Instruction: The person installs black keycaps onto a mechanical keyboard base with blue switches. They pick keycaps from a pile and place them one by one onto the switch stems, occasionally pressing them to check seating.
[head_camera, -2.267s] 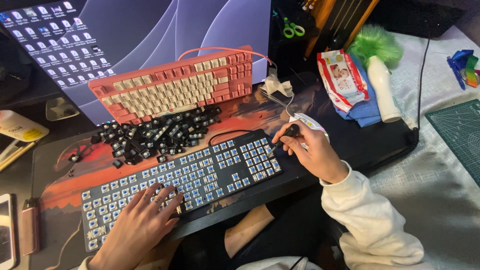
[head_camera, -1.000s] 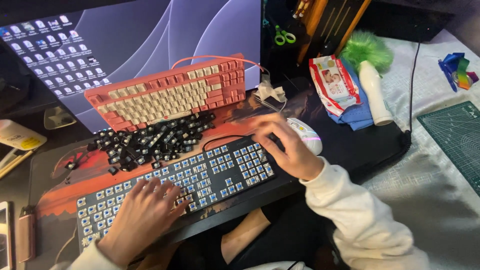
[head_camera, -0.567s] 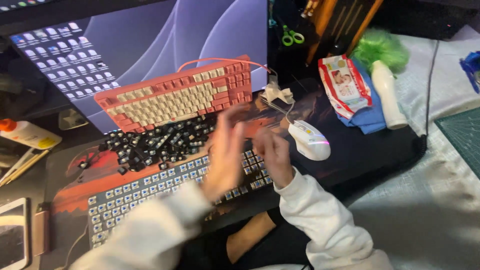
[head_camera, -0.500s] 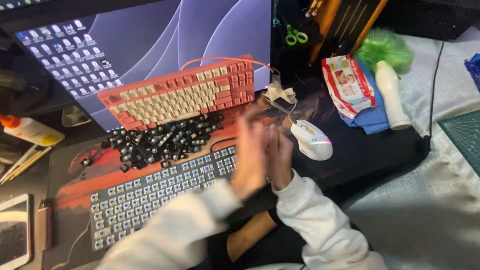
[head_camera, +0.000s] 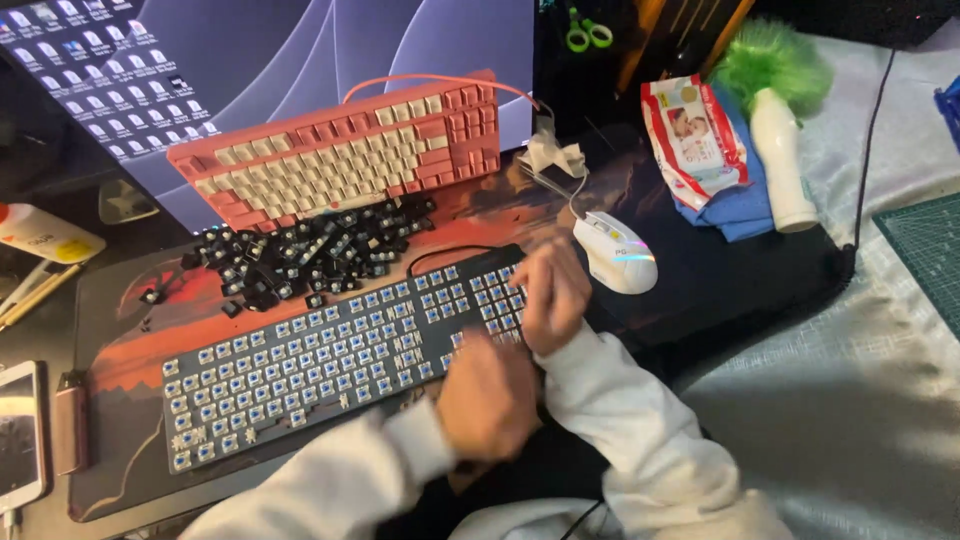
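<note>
While black keyboard (head_camera: 340, 360) lies bare on mat, caps already off, heaped in pile of black keycaps (head_camera: 310, 255) behind it. Right hand (head_camera: 550, 295) on keyboard's right end, fingers curled. Left hand (head_camera: 490, 395) blurred at front edge; grip can't tell.

Both hands (head_camera: 520, 350) lower, nearer keyboard's (head_camera: 330, 350) edge

stripped keyboard (head_camera: 300, 370): matt black plastic frame, blue plastic switches
loose keycaps (head_camera: 310, 255): black plastic, slight sheen
pink keyboard (head_camera: 345, 160): matt plastic
mouse (head_camera: 615, 252): glossy white plastic
desk mat (head_camera: 130, 340): smooth printed cloth
wipes pack (head_camera: 693, 137): glossy plastic film
sleeves (head_camera: 640, 430): soft white knit cloth
</note>
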